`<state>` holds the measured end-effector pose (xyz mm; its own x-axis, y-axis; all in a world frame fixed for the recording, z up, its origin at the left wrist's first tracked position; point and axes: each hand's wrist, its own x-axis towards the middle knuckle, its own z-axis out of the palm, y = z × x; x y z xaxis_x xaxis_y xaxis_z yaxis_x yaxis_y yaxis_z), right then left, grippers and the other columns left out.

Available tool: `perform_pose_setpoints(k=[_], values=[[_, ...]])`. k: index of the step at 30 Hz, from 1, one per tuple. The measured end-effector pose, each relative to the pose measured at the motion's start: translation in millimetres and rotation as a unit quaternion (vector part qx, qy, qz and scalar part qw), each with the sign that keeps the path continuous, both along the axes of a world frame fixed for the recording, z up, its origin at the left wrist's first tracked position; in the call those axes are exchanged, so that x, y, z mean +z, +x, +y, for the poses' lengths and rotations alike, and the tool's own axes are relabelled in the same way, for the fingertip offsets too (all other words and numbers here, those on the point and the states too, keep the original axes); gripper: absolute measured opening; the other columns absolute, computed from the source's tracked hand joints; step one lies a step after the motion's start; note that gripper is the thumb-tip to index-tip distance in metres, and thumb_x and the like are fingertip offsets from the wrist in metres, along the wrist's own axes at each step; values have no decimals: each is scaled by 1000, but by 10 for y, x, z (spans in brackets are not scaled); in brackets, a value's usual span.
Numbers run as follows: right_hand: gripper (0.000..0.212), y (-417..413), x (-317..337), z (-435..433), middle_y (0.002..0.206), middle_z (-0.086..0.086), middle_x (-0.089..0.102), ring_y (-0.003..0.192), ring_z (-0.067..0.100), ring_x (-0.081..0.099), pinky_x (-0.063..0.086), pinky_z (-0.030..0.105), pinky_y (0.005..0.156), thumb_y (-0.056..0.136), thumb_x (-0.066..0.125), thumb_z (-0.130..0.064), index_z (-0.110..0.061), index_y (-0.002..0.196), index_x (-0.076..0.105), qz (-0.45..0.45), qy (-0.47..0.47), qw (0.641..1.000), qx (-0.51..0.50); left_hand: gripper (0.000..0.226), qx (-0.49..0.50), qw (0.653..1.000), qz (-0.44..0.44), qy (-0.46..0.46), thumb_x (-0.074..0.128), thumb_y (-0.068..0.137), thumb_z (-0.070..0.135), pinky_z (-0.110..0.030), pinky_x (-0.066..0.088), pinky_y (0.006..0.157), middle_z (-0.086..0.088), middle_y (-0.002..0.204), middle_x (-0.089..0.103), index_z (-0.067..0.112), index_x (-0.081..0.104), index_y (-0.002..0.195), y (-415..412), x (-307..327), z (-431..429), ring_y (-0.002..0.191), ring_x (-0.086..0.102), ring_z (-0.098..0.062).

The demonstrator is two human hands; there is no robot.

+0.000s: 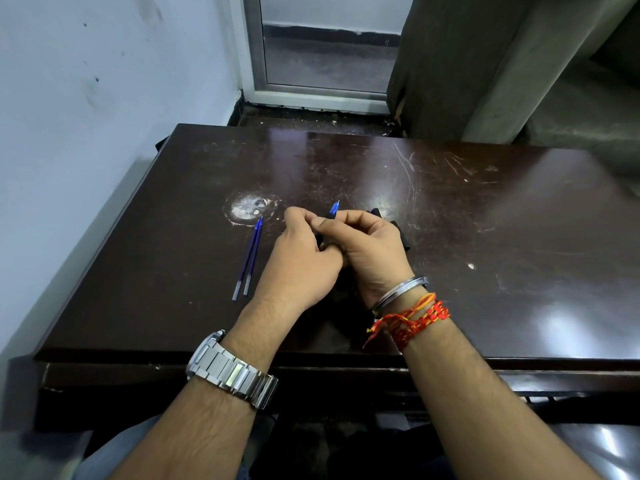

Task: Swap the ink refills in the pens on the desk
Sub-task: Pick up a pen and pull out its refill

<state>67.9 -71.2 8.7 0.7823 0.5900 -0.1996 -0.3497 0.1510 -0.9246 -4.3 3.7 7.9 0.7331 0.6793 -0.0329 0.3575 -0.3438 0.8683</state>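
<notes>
My left hand (304, 258) and my right hand (370, 251) meet over the middle of the dark desk (485, 220), both closed on one dark pen (333, 211). Its blue tip sticks up and away from my fingers; most of its barrel is hidden in my hands. Two blue ink refills (248, 259) lie side by side on the desk, left of my left hand, tips pointing away from me. A dark object (401, 233) peeks out behind my right hand; I cannot tell what it is.
A round whitish worn patch (247, 207) marks the desk beyond the refills. A pale wall (86, 116) runs close along the desk's left edge. A window frame (311, 95) and a curtain (467, 64) stand behind the far edge.
</notes>
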Motion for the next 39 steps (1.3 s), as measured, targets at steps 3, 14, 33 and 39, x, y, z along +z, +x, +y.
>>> perform_pose_setpoints(k=[3,14,33,39], values=[[16,6,0,1,76,16,68,57,18,61,51,27,56,73,79,-9,-6,82,67,9,10,1000,3,25,2,1000,3,1,58,88,25,-13,32,37,10,72,55,28,40,105,0,10,0,53,52,0],[18,-11,8,7,66,12,64,54,17,57,48,26,53,74,80,-5,-6,79,63,-6,-4,1000,-9,23,2,1000,0,3,57,86,25,-14,33,40,8,72,58,29,40,102,-1,6,-4,51,53,4],[8,-39,57,14,71,12,66,57,17,60,51,24,55,79,72,-1,-3,85,68,33,24,999,9,23,4,1000,-4,-16,57,87,26,-21,38,49,6,82,63,29,41,104,4,6,0,60,56,-1],[17,-35,39,5,71,14,65,53,15,59,48,23,51,75,79,-5,-5,83,65,13,7,1000,-15,23,1,1000,-3,-4,56,87,24,-19,38,47,7,80,61,28,41,103,-10,21,-4,59,55,0]])
